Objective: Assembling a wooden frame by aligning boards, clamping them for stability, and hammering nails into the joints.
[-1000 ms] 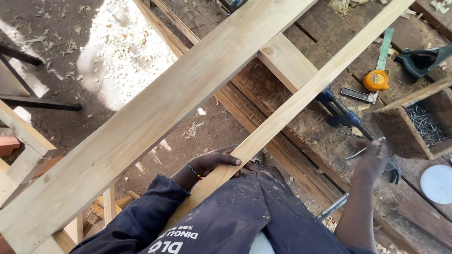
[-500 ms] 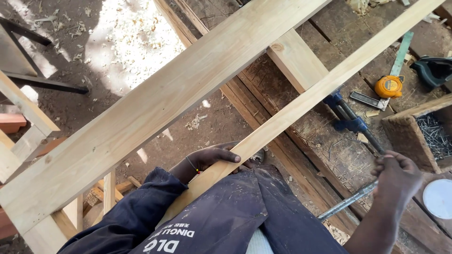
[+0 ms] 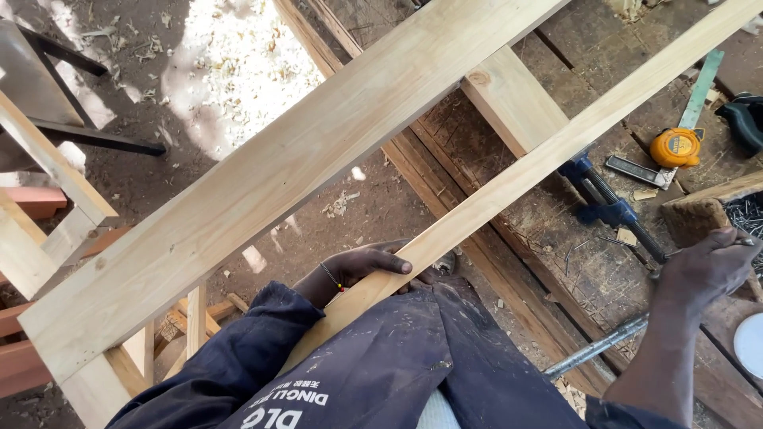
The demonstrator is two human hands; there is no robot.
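Note:
My left hand lies over the near end of a narrow pale wooden strip, fingers across its top face, gripping it against my lap. The strip runs diagonally up to the far right. Beside it on the left, a wide pale plank runs the same way. My right hand is out at the right with curled fingers, at the corner of a wooden box holding nails. What those fingers enclose is hidden. A metal bar lies just below that wrist.
A blue clamp, a yellow tape measure, a green ruler and a dark tool lie on the rough workbench. A white disc shows at the right edge. Wooden frames stand left over shavings.
My right hand has moved right and up from the clamp's handle area to the nail box corner. The left hand stays on the strip. The view has shifted slightly.

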